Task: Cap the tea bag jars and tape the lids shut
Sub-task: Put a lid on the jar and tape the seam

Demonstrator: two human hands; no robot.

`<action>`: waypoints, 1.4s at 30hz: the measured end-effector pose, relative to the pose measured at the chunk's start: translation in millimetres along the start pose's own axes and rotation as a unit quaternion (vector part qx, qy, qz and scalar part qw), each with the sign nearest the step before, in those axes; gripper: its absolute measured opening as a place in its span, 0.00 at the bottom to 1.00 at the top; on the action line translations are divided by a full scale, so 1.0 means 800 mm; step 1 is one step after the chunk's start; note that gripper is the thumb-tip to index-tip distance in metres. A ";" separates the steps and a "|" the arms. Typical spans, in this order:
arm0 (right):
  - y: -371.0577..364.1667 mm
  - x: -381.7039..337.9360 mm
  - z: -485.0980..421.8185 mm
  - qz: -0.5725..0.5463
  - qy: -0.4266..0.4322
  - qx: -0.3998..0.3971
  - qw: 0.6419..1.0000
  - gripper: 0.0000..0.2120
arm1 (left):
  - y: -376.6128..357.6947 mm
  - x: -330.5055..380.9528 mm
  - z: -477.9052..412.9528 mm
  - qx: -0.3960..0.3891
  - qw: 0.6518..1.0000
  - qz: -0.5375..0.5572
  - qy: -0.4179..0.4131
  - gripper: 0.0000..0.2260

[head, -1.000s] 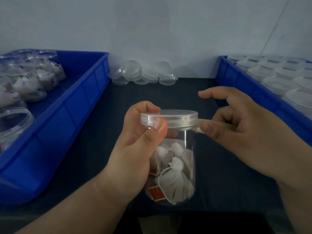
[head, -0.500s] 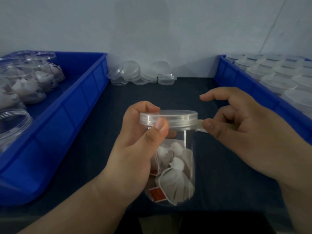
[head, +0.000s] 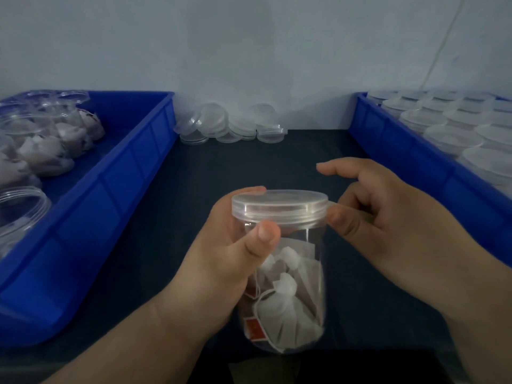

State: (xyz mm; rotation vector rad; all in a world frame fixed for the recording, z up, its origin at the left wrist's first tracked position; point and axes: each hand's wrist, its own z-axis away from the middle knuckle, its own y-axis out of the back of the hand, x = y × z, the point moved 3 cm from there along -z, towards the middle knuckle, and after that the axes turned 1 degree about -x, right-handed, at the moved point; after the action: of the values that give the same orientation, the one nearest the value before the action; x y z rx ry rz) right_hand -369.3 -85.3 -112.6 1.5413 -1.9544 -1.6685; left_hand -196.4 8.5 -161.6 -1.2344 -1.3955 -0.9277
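1. As my left hand [head: 221, 261] curls its fingers round the jar [head: 293, 295] over the table [head: 277, 162], the lid [head: 279, 206] is on.
2. My right hand [head: 393, 234] presses its thumb on the lid's side; pinching tape, I cannot tell.

Nothing here can be read: no words, numbers or brands. The one label-like thing is a small red tag [head: 253, 327] inside the clear jar [head: 291, 300], at 6 o'clock over the dark surface [head: 249, 162]. Its print is too blurred to make out.
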 end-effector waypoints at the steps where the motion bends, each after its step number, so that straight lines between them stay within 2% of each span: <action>1: 0.001 0.000 0.001 0.007 0.000 0.002 1.000 0.22 | 0.002 0.000 -0.001 0.006 1.000 0.001 0.009 0.38; 9: 0.003 -0.009 0.004 0.055 -0.002 0.009 0.998 0.24 | 0.002 -0.005 -0.003 0.012 0.998 -0.062 0.031 0.61; 10: 0.003 -0.013 0.004 0.065 0.001 0.005 0.998 0.24 | -0.001 -0.007 -0.003 0.013 0.996 -0.079 0.031 0.61; 14: -0.002 -0.016 0.005 0.043 0.008 -0.022 0.999 0.25 | 0.003 -0.013 -0.005 0.075 0.993 -0.080 0.040 0.48; 19: 0.008 -0.009 0.004 -0.007 0.035 -0.047 0.998 0.23 | 0.014 -0.014 -0.004 0.105 0.992 -0.007 0.066 0.56; 23: 0.019 -0.004 0.003 -0.013 0.055 -0.019 0.998 0.24 | 0.017 -0.013 -0.004 0.108 0.991 0.027 0.081 0.54; 27: 0.021 -0.002 -0.002 -0.030 0.043 0.001 0.999 0.22 | 0.014 -0.008 0.000 0.076 0.993 0.053 0.075 0.50; 31: 0.014 0.000 -0.006 -0.058 -0.002 0.012 0.998 0.25 | 0.011 -0.001 0.004 0.054 0.995 0.064 0.047 0.51; 36: 0.005 -0.004 -0.007 -0.044 -0.020 0.023 0.999 0.29 | 0.007 0.004 0.004 0.014 0.997 0.069 0.027 0.38; 40: 0.000 -0.004 -0.007 -0.008 -0.028 0.010 1.000 0.33 | 0.009 0.002 0.002 -0.009 0.998 0.046 0.030 0.41; 42: 0.000 -0.006 -0.003 0.002 -0.030 0.016 0.999 0.33 | 0.009 0.006 0.000 -0.022 0.999 0.010 0.023 0.38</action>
State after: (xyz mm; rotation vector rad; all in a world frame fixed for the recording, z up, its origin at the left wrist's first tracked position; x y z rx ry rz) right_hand -365.4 -83.2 -109.5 1.5141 -2.0220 -1.7089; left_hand -189.1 10.8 -157.8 -1.2498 -1.3317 -0.9720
